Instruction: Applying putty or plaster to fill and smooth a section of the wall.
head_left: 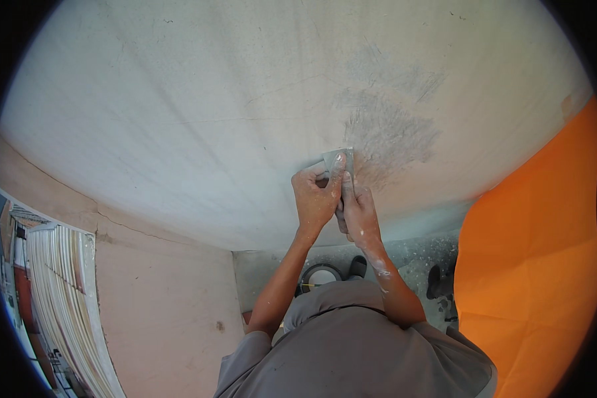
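1. head view: flat scraper (349,158) up at pale wall (199,99), by l. edge of rough grey patch (395,136); can't tell if blade edge touches.
2. grip: left hand (315,202) pinches blade, thumb on near face, fingers behind; right hand (360,215) closed round handle end, a digit laid up along tool.
3. technique (my judgement): hold blade at low, const. angle; full edge flat, no corner digging in; even pressure w/ both hands; short overlapping strokes, feather out at patch rim.
4. pose: forearms (282,282) rise from lower part of view, elbows bent, converging approx. mid-frame; hands side by side, fingers pointing up, wrists near each other.
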Demonstrator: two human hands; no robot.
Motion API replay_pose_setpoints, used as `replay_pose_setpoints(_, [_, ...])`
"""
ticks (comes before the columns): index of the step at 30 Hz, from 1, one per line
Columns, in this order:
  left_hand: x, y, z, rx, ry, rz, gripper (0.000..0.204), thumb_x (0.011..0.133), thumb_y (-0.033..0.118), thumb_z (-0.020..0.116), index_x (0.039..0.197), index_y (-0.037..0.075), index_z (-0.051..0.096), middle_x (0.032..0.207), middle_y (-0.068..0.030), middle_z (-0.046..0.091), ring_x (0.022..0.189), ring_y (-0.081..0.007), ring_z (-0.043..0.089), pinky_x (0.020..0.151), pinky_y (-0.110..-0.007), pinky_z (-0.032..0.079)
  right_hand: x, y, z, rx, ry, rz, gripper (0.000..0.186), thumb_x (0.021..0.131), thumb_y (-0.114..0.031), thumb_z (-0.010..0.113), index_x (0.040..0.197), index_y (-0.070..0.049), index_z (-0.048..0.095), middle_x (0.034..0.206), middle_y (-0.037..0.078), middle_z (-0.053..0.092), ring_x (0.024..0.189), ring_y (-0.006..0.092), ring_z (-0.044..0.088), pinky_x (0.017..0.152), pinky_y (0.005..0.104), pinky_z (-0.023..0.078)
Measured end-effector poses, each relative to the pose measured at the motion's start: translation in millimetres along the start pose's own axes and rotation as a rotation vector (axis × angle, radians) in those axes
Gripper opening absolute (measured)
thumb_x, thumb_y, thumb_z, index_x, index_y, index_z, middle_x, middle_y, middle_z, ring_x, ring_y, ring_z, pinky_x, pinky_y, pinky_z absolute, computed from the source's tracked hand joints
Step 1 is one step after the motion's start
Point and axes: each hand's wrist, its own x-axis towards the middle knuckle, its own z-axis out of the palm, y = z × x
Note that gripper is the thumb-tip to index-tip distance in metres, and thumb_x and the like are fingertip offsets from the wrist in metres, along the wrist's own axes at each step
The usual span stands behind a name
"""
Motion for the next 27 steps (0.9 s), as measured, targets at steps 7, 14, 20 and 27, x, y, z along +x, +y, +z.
replay_pose_setpoints(7, [11,18,-3,0.015,-0.04,0.006,0.031,0.098,0.022,0.072,0.086,-0.006,0.075,0.065,0.0015,0.064,0.061,-0.0025,0.051,0.052,-0.023,0.041,2,-6,3,0.024,0.051,-0.038,0.057,0.108,-0.054,0.038,0.07,-0.012,0.042,0.052,-0.005,0.036,0.036,0.0053,0.031,0.033,0.0251,0.021])
replay_pose_setpoints(14, [21,50,-7,0.102,-0.094,-0.071,0.032,0.098,0.022,0.072,0.081,-0.006,0.074,0.062,0.0006,0.064,0.058,-0.0035,0.053,0.052,-0.024,0.044,4,-30,3,0.143,-0.012,0.034,0.066,0.109,-0.053,0.037,0.063,-0.007,0.047,0.05,-0.002,0.043,0.039,0.0084,0.04,0.038,0.0288,0.031])
replay_pose_setpoints(20, [16,21,-5,0.105,0.002,0.076,0.035,0.097,0.024,0.072,0.077,-0.005,0.073,0.058,0.0018,0.06,0.056,-0.0027,0.047,0.048,-0.025,0.037,6,-11,7,-0.005,0.043,0.005,0.065,0.108,-0.056,0.038,0.066,-0.008,0.047,0.049,-0.003,0.041,0.038,0.008,0.039,0.037,0.0281,0.03])
replay_pose_setpoints(27, [16,25,-3,0.107,-0.03,0.059,0.036,0.097,0.025,0.073,0.078,-0.006,0.073,0.059,0.001,0.061,0.057,-0.0026,0.046,0.049,-0.025,0.038,5,-16,4,0.09,0.026,0.015,0.062,0.108,-0.056,0.039,0.067,-0.01,0.047,0.05,-0.004,0.041,0.037,0.0068,0.036,0.035,0.0276,0.027])
